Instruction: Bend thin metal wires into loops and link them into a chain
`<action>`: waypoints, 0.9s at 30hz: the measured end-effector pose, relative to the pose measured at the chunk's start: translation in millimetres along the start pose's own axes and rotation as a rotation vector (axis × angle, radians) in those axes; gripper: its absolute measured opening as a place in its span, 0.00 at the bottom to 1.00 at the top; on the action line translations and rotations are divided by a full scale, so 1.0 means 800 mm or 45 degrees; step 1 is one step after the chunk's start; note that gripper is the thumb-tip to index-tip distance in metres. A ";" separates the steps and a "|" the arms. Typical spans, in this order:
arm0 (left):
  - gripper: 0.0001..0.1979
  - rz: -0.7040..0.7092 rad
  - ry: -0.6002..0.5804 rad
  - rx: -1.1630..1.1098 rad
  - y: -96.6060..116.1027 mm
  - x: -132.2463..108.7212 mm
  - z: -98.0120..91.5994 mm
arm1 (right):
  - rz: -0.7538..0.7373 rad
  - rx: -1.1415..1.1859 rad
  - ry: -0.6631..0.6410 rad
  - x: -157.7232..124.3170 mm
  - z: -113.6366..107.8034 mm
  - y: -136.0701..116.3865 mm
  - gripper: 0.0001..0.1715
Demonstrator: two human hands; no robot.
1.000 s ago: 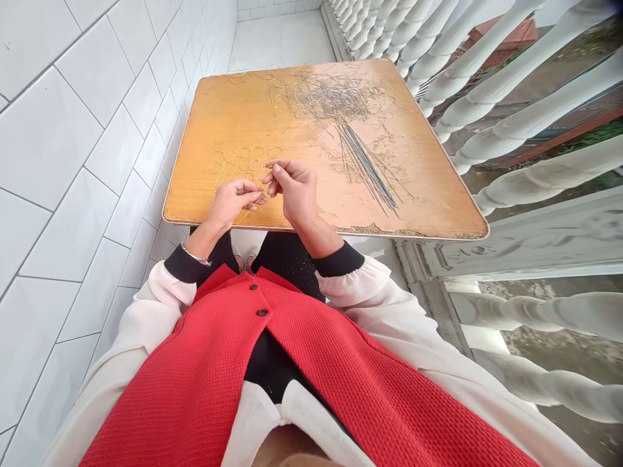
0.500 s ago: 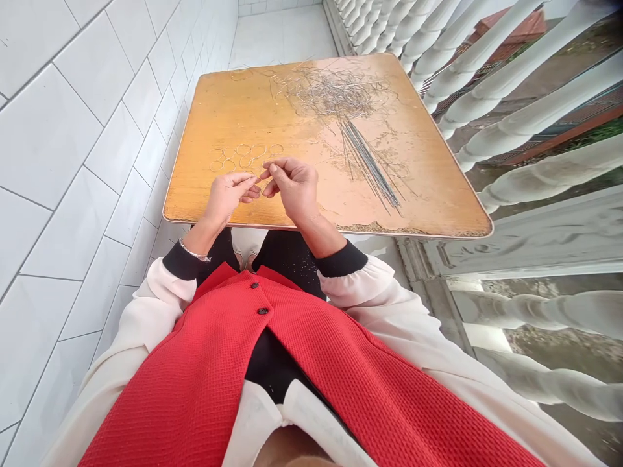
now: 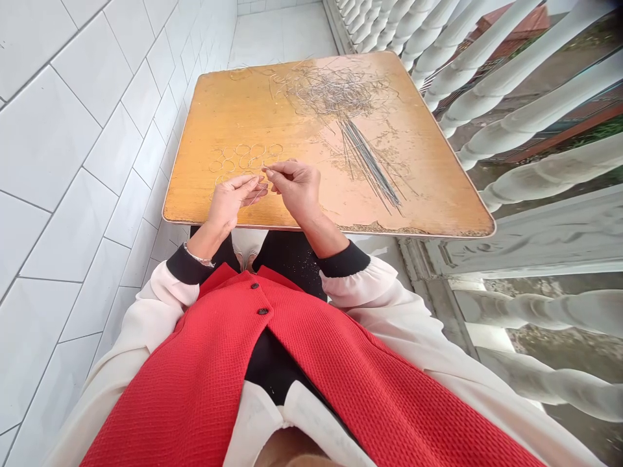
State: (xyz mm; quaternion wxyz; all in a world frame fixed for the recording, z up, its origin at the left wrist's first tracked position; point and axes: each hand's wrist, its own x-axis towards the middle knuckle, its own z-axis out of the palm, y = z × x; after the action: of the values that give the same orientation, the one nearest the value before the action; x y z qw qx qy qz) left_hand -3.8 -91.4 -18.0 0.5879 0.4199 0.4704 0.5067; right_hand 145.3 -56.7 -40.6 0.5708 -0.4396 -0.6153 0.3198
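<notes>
My left hand [image 3: 232,201] and my right hand [image 3: 298,187] are close together over the near edge of the wooden table [image 3: 204,130]. Both are closed in a pinch, thumb against fingers. A thin piece of wire [image 3: 265,189] shows faintly between them; its full shape is hidden by the fingers. Just beyond my left hand, several thin wire rings [image 3: 243,155] lie on the tabletop. To the right of my right hand lies a bundle of straight grey wires [image 3: 370,162]. Behind the bundle is a tangled heap of wire [image 3: 341,91].
A white tiled wall [image 3: 63,136] runs along the left. White balusters [image 3: 516,110] stand close on the right of the table. The table's near edge [image 3: 418,232] is chipped, just in front of my legs.
My right hand's fingers have drawn in to a tighter pinch. My left hand has shifted slightly to the right. The wires on the table look unchanged.
</notes>
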 end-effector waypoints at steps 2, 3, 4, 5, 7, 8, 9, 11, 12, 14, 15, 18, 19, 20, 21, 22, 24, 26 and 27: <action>0.04 0.002 -0.020 0.022 0.003 -0.003 -0.001 | 0.016 -0.004 0.012 0.000 0.001 -0.002 0.08; 0.03 0.009 -0.028 0.033 0.004 -0.005 -0.002 | 0.022 -0.003 0.016 -0.001 0.001 -0.002 0.08; 0.03 0.021 -0.032 0.044 0.006 -0.006 -0.002 | 0.025 -0.002 0.019 -0.001 0.002 -0.003 0.08; 0.03 0.038 -0.030 0.057 0.007 -0.008 -0.001 | 0.025 -0.005 0.019 -0.001 0.003 -0.004 0.08; 0.04 0.073 -0.014 0.093 0.009 -0.011 0.000 | 0.025 -0.022 0.013 -0.001 0.004 -0.004 0.08; 0.05 0.087 -0.004 0.111 0.010 -0.012 0.000 | 0.027 -0.032 0.010 0.000 0.004 -0.004 0.09; 0.07 0.098 0.003 0.127 0.011 -0.013 0.001 | 0.028 -0.042 0.009 0.000 0.004 -0.004 0.09; 0.09 0.108 0.007 0.151 0.012 -0.013 0.002 | 0.025 -0.052 0.006 0.002 0.003 -0.004 0.09; 0.09 0.109 0.008 0.160 0.013 -0.012 0.002 | 0.022 -0.052 0.003 0.003 0.003 -0.004 0.08; 0.09 0.105 0.010 0.185 0.015 -0.012 0.001 | 0.022 -0.042 -0.018 0.005 0.001 -0.005 0.08; 0.09 0.101 0.010 0.196 0.016 -0.012 0.000 | 0.029 -0.031 -0.033 0.005 0.001 -0.006 0.07; 0.10 0.084 -0.006 0.210 0.017 -0.012 -0.003 | 0.066 0.012 -0.047 0.006 0.001 -0.008 0.05; 0.10 0.081 -0.015 0.213 0.018 -0.012 -0.003 | 0.081 0.027 -0.038 0.006 0.001 -0.009 0.04; 0.11 0.082 -0.025 0.215 0.018 -0.013 -0.003 | 0.096 0.044 -0.027 0.005 0.002 -0.010 0.04; 0.11 0.084 -0.032 0.220 0.018 -0.013 -0.003 | 0.109 0.060 -0.019 0.004 0.003 -0.010 0.04; 0.11 0.088 -0.040 0.226 0.018 -0.014 -0.003 | 0.120 0.078 -0.015 0.003 0.004 -0.011 0.03; 0.11 0.093 -0.050 0.240 0.019 -0.014 -0.003 | 0.134 0.108 -0.014 0.001 0.005 -0.011 0.04; 0.11 0.100 -0.051 0.269 0.021 -0.013 -0.005 | 0.142 0.116 -0.018 -0.001 0.006 -0.011 0.04; 0.10 0.115 -0.041 0.290 0.023 -0.012 -0.007 | 0.148 0.110 -0.024 -0.001 0.007 -0.011 0.04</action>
State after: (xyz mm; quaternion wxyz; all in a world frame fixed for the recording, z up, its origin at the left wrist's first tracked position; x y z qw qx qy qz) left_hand -13.3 -98.1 -0.1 0.5205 0.5129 0.4959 0.4691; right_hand 138.6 -60.2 -34.1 0.5639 -0.4465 -0.5798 0.3827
